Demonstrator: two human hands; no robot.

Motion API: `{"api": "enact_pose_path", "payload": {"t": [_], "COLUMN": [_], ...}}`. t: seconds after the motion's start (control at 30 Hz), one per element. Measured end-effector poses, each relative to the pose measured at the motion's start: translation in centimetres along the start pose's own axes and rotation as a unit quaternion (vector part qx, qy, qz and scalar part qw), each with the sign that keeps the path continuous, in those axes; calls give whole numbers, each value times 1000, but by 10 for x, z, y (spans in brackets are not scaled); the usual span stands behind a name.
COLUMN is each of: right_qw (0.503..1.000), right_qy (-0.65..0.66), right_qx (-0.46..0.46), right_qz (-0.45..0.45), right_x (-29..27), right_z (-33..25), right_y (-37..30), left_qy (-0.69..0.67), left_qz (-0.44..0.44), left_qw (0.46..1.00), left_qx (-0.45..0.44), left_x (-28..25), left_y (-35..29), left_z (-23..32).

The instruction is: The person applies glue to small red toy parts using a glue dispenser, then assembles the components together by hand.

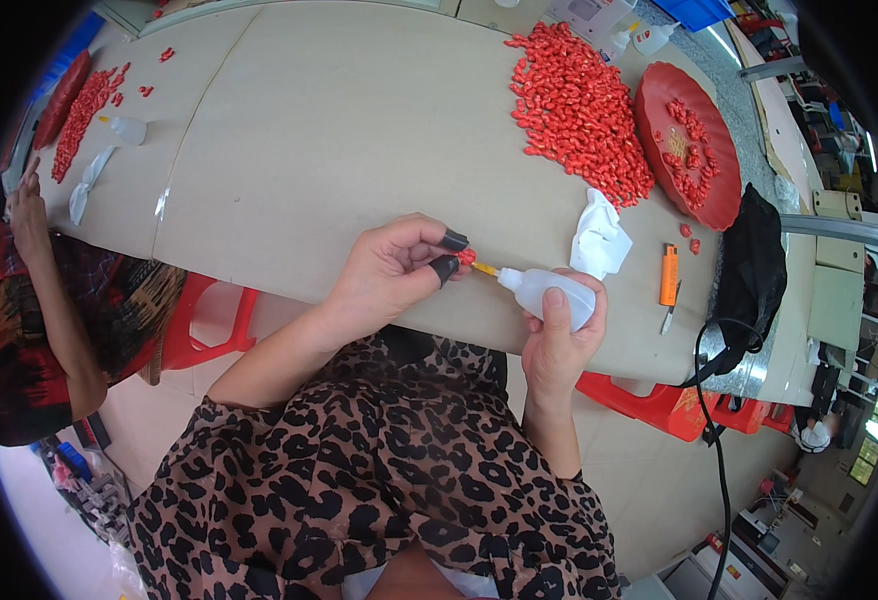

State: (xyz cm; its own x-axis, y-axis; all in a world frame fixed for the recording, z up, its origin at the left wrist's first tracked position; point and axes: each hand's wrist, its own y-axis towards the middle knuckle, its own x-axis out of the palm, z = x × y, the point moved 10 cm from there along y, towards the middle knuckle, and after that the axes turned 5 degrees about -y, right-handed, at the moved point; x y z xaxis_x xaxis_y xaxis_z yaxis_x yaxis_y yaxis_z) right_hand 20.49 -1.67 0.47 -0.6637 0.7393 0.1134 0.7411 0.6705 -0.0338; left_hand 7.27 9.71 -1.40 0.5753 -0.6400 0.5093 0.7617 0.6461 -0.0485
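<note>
Between the black-covered thumb and forefinger of my left hand (395, 262) is pinched a small red piece (467, 257), too small to name its kind. My right hand (562, 345) is wrapped round a translucent white squeeze bottle (549, 296), tilted so that its yellow nozzle (486, 269) points left. The nozzle tip meets or nearly meets the red piece. A large heap of similar red pieces (574, 110) lies on the table beyond my right hand. To its right, a red scalloped tray (711, 207) holds more of them.
A crumpled white tissue (600, 236), an orange lighter (669, 274) and a small blade tool (669, 318) lie right of my hands. A black bag (752, 262) sits at the table's right edge with a black cable. At left, a co-worker's arm (64, 300) is beside another red heap (84, 118).
</note>
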Motion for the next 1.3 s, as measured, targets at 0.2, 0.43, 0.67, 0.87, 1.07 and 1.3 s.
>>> {"api": "enact_pose_path", "payload": {"t": [0.2,0.43,0.67,0.87,1.07,1.3], "right_qw": [1000,1000,1000,979,986,991], "right_qy": [-3,-21,-25,184,122,-2], "right_qx": [-1,-4,-3,82,100,33], "right_qz": [-3,-12,-5,-42,-63,-133], "right_x": [-1,-3,-7,3,21,41], "right_z": [1,-2,-3,6,4,-5], "right_y": [1,3,7,13,22,43], "left_qy": [-5,0,-6,-28,-63,-64], "left_qz": [1,3,-1,8,22,53], "left_qw": [1000,1000,1000,1000,997,996], "left_qx": [0,2,5,-11,-34,-45], "left_x": [0,-2,-1,-1,-2,-9], "left_y": [-1,-1,1,2,4,1], "left_z": [0,-2,-1,1,-1,0]}}
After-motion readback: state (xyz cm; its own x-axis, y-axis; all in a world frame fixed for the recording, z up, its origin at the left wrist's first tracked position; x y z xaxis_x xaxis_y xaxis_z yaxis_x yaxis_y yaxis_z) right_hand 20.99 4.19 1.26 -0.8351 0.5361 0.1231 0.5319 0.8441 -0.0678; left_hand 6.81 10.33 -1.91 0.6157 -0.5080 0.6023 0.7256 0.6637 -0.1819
